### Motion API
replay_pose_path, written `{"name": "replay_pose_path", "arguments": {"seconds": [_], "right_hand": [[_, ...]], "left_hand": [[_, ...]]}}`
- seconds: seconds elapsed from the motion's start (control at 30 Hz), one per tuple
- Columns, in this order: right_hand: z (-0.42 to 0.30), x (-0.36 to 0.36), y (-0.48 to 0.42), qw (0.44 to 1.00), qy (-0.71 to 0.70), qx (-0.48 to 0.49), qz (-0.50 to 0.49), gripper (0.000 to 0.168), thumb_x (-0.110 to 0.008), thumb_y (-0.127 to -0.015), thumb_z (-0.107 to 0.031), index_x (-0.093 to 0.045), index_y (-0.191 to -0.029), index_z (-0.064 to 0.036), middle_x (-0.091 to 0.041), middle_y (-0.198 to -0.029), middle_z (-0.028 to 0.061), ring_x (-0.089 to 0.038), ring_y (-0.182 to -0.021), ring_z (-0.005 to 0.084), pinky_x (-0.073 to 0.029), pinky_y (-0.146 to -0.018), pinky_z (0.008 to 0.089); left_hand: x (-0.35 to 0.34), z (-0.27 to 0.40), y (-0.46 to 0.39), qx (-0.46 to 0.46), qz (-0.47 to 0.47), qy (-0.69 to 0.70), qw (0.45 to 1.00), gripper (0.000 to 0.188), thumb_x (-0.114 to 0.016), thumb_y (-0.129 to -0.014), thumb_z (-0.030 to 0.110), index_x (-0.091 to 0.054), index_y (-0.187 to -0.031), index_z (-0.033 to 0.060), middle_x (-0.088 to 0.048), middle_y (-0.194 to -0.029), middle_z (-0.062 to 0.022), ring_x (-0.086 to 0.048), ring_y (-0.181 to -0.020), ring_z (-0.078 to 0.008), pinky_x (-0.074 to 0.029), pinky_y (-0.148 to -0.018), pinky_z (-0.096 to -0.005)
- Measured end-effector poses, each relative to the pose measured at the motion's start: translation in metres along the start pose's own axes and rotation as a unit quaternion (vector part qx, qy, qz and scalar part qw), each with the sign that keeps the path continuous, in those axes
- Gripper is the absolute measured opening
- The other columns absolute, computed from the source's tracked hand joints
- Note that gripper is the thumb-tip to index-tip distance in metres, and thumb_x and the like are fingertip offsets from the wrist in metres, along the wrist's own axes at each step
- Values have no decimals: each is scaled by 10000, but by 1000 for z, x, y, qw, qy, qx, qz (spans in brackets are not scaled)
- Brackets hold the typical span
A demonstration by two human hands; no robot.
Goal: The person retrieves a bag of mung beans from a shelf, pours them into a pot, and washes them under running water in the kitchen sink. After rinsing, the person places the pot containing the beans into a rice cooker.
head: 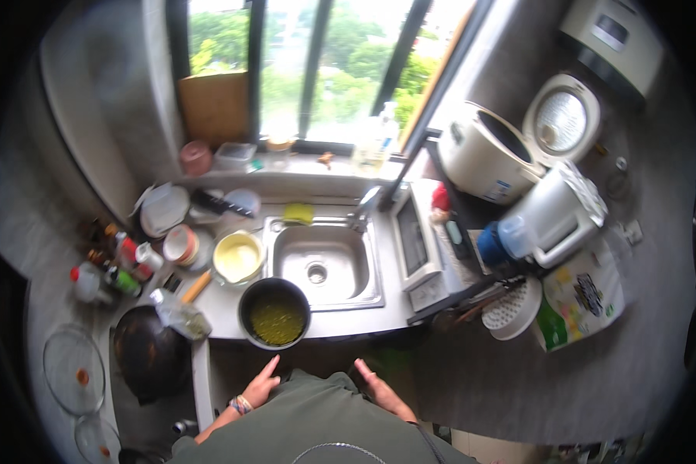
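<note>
Both of my hands hang in front of my body, below the counter's front edge. My left hand [259, 387], with a patterned bracelet at the wrist, is empty with its fingers apart, just below a dark round pot [245, 332]. Small green beans or grains [277, 318] in liquid fill the bottom of that pot, at the front edge. My right hand [378, 387] is empty, fingers extended. Behind the pot are a pale yellow bowl [238, 257] and a stainless steel sink [330, 249], with a yellow-green sponge [298, 213] at its back rim.
A dark wok [151, 354] and a clear plastic bag [180, 315] are on the left, near bottles [91, 284] and a glass lid [72, 371]. To the right, a black rack [458, 301] holds an open rice cooker [487, 156] and a large pitcher [565, 214]. A white colander [513, 310] hangs beside it.
</note>
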State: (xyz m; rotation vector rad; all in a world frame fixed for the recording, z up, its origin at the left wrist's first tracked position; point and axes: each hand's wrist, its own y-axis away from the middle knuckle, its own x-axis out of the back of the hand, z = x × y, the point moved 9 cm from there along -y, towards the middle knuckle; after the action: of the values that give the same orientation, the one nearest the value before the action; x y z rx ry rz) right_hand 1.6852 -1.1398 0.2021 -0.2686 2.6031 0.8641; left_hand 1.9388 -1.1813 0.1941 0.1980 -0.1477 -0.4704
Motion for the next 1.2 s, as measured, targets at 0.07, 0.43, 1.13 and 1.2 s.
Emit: {"name": "replay_pose_path", "arguments": {"seconds": [0.07,0.43,1.13,1.2], "right_hand": [[-65,-39,13,939,271,185,-103,706,-291,-930,-562,-248,-1433,-69,-56,-1529,123,13,-1412,221,-20,-1125,387],[-26,-62,44,893,316,71,-312,791,-281,-864,-674,-350,-1383,-81,-279,-1384,215,-233,-1239,424,-205,-957,564],[-32,-38,-186,966,231,42,105,543,-646,-840,-261,-414,-1234,30,-564,-757,87,-552,-472,127,-429,-375,256],[-29,-36,-191,957,251,74,129,586,-654,-829,-235,-366,-1268,25,-542,-671,78,-536,-444,144,-424,-369,274]], "left_hand": [[-4,53,9,-21,-52,150,987,709,-410,-919,441,-203,-1426,-8,-190,-1497,-152,-134,-1399,-218,-74,-1127,-334],[-39,146,54,-40,-281,227,932,803,-394,-883,594,-230,-1428,29,-189,-1489,-181,-135,-1385,-330,-51,-1106,-495],[159,-60,-50,-23,394,-95,914,349,-573,-880,186,-566,-1168,-11,-641,-932,-89,-620,-780,-121,-503,-657,-248],[157,-95,-76,41,358,36,932,384,-562,-887,178,-520,-1217,-14,-615,-761,-67,-546,-597,-81,-433,-503,-223]]}}
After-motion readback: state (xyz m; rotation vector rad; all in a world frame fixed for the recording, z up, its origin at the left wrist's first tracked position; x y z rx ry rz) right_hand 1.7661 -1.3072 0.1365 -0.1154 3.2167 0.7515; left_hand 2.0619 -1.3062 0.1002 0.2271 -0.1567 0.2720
